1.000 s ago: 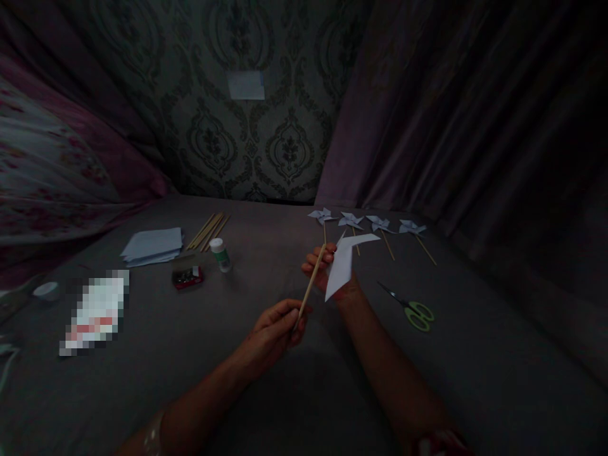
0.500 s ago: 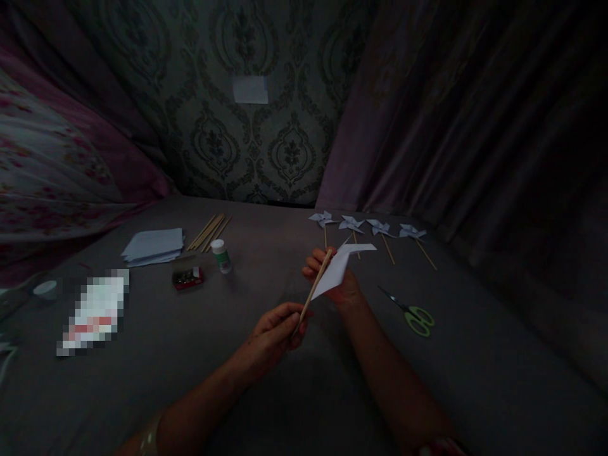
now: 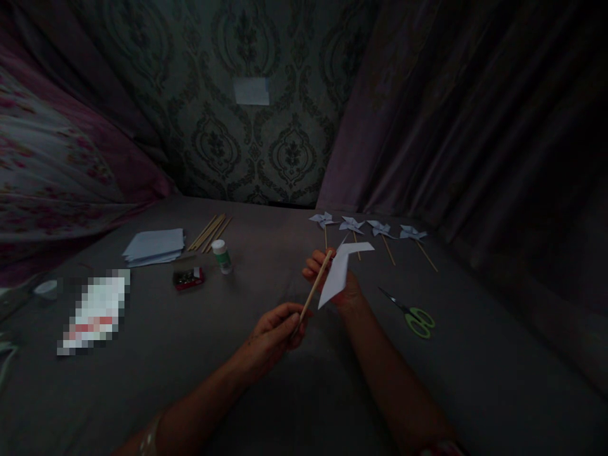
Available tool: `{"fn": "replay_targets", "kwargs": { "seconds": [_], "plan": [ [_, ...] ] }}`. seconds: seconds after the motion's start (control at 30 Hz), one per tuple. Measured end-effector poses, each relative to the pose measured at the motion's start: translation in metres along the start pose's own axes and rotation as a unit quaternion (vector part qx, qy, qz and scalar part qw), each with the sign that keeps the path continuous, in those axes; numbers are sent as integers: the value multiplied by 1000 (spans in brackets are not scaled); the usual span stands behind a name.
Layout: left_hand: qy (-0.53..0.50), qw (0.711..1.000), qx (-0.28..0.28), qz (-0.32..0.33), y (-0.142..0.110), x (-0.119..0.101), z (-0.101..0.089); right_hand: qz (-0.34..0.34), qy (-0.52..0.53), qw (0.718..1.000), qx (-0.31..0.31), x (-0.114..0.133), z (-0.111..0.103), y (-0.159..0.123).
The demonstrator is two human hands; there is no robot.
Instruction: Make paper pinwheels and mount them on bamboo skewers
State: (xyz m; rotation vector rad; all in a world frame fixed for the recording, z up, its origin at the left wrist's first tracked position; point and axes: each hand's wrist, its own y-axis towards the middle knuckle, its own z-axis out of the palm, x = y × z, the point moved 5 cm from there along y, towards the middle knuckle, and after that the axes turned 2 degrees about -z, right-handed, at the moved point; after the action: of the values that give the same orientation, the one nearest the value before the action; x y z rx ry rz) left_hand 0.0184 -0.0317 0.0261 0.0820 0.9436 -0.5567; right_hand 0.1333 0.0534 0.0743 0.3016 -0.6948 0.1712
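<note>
My left hand (image 3: 280, 326) is closed round the lower end of a thin wooden stick (image 3: 314, 288), which slants up and away to the right. A white paper pinwheel (image 3: 336, 278) sits at the stick's upper end, seen nearly edge-on with its blades pointing different ways. Behind it, my right hand (image 3: 350, 294) is closed at the pinwheel's centre, its fingertips near the top of the stick. The paper partly hides those fingers.
Several finished pinwheels (image 3: 351, 224) on sticks lie at the back right. Green-handled scissors (image 3: 418, 322) rest at right. Leftward are a paper stack (image 3: 154, 246), loose sticks (image 3: 209, 233), a white-capped bottle (image 3: 221, 256) and a small red box (image 3: 189, 278) of small pieces.
The pinwheel has turned slightly at the stick's top, its lower blade tip swinging a little down and right. Both hands stay almost where they were.
</note>
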Motion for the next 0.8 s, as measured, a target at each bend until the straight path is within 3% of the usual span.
{"fn": "replay_targets", "kwargs": {
  "seconds": [0.33,0.6,0.8],
  "plan": [
    [1,1000,-21,-7,-1,0,0,-7,35,998,48,2,4,0],
    [17,1000,-12,3,-2,-3,2,-10,-2,1000,16,2,1,-1],
    [19,1000,-12,6,-1,-1,0,-8,17,1000,25,2,3,0]
  ]
}}
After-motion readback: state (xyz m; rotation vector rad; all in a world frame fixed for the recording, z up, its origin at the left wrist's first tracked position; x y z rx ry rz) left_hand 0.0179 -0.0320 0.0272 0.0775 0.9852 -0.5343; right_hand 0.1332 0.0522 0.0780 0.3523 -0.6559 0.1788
